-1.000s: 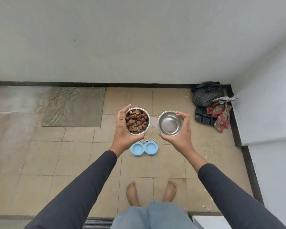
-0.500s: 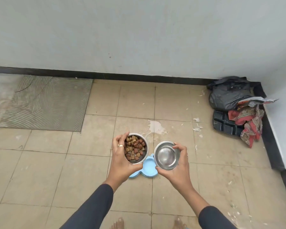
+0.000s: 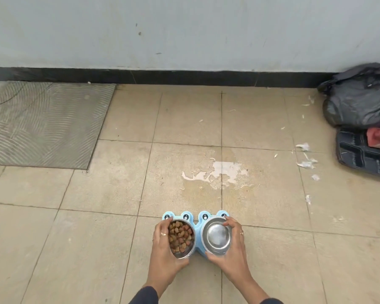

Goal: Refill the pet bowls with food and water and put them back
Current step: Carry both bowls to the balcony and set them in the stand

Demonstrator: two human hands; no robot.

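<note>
On the tiled floor (image 3: 97, 227), seen from the head camera, a blue double holder (image 3: 196, 218) with small cartoon eyes stands near the bottom middle. The left hand (image 3: 162, 249) grips the steel bowl of brown kibble (image 3: 181, 239), fingers curled around its left rim, and the bowl sits at the holder's left opening, slightly tilted. The right hand (image 3: 234, 251) grips the second steel bowl (image 3: 216, 235) by its right rim, over the right opening; if water is inside, I cannot tell. Beyond the holder there is a pale stain (image 3: 219, 172). A grey mat (image 3: 44, 123) lies at the far left, and dark bags (image 3: 360, 102) lie at the right by the wall (image 3: 184, 29).
</note>
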